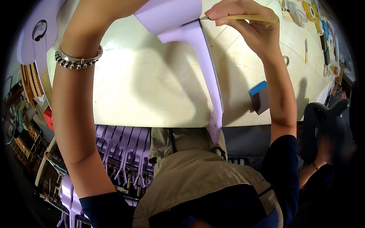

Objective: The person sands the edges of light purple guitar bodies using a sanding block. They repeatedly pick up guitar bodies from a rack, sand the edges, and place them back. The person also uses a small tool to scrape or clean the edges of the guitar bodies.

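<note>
The part, overhanging the desk's near edge, seems unfinished: right hand grips a tool at its side; left hand unseen, grip I cannot tell.

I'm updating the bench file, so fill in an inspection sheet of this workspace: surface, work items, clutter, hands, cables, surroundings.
Surface: pale tabletop, faint lines and shadows across it.
Work items: purple piece with a long arm, holes at its lower end; slim wooden-handled tool, tip at the piece's dark edge.
Clutter: blue-and-grey block; small ring; yellow roll among items at far right.
Right hand: closed on the tool.
Left hand: cut off by the top edge; grip not visible.
Cables: nothing seen clearly; margins are dark.
Surroundings: hanging purple parts lower left; another person's forearm at right.
</note>
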### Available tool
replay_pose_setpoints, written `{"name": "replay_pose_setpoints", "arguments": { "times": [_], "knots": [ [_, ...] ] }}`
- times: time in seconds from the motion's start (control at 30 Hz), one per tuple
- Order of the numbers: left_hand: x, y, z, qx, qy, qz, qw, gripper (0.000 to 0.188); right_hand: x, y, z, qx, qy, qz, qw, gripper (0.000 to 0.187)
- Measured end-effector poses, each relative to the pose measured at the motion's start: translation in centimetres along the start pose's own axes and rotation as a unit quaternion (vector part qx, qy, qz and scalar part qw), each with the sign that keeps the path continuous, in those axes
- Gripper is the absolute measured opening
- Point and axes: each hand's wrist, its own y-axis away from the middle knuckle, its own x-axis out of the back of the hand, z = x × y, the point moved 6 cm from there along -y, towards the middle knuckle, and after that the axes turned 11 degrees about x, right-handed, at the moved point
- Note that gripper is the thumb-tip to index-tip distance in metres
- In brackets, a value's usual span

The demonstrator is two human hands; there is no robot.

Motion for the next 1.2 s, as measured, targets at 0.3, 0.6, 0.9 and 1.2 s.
{"name": "replay_pose_setpoints", "arguments": {
  "times": [0.3, 0.6, 0.9, 1.2],
  "knots": [
    [0.5, 0.1, 0.3, 0.002, -0.009, -0.002, 1.000, 0.018, -0.6, 0.8, -0.9, 0.005, -0.060, 0.046, 0.997, 0.008],
    [0.6, 0.2, 0.2, -0.005, -0.048, -0.007, 0.999, 0.018, -0.6, 5.4, -2.5, 0.004, -0.040, 0.019, 0.999, 0.010],
    [0.4, -0.4, 0.1, 0.057, -0.134, -0.004, 0.989, 0.018, 2.5, 16.4, -2.4, -0.549, 0.113, 0.172, 0.810, 0.031],
    [-5.2, 7.2, 8.4, -0.032, -0.278, -0.130, 0.951, 0.023, -10.6, 18.4, -5.2, -0.363, -0.204, 0.108, 0.903, 0.057]
  ]
}}
